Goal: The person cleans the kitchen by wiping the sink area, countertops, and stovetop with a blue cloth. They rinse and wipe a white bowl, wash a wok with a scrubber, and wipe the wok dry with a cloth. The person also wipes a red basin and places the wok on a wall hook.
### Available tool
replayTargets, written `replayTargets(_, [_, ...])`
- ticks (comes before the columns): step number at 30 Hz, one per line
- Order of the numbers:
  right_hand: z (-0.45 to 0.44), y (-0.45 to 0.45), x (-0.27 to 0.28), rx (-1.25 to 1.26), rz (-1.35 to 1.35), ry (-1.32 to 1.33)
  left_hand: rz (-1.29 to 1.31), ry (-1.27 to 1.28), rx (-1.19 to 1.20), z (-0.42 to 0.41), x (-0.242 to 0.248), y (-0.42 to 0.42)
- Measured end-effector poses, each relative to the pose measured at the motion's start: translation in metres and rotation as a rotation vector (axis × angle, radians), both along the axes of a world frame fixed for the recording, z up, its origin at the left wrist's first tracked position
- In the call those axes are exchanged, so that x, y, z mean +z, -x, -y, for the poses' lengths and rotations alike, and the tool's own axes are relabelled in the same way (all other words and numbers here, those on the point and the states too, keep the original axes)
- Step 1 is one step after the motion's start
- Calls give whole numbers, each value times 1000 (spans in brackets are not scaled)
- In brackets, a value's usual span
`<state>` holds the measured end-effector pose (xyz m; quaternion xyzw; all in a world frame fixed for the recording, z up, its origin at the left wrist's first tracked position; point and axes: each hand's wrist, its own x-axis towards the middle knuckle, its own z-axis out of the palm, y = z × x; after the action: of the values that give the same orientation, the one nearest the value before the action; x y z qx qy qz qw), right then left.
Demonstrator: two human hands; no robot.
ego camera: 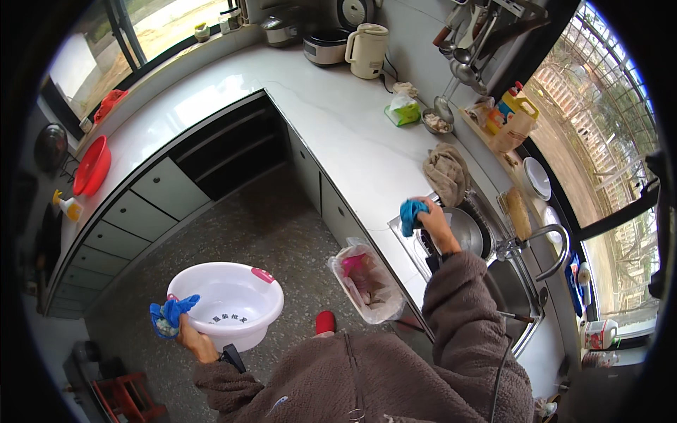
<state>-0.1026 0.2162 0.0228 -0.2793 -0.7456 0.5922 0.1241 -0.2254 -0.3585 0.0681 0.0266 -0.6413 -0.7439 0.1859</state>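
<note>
My left hand [195, 341] grips the rim area of a white plastic basin [232, 338] and a crumpled blue bag or cloth [168, 317] with something pale and greenish in it; which of them bears the grip is hard to tell. The basin has pink patches on its rim and dark writing inside. My right hand [436, 224] holds a bunched teal cloth [411, 215] over the near edge of the sink, beside a metal pan or bowl [465, 232]. A brown towel [447, 172] lies just behind the sink.
A lined waste bin [342, 288] stands on the floor against the cabinets. The curved faucet [560, 232] rises at the sink's right. Farther back on the white counter [338, 111] are a cream kettle [367, 50], a rice cooker [325, 47] and a green packet [403, 113]. A red basin [92, 166] leans at left.
</note>
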Motion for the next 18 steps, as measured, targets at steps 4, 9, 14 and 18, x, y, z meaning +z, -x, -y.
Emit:
replayTargets(4, [-23,84,-25,-132,185,-640,188,-142,242,32,-24,2])
replayTargets(9, [-25,143,-69,-165,24,-918,196,-110,314,43,-42,-2])
replayTargets(14, [-6,182,-96,202,524,-705,237,-55,390,42,-50,-1])
replayTargets(18, [21,171,-99,183,421,-850,183,-18,271,40,-53,2])
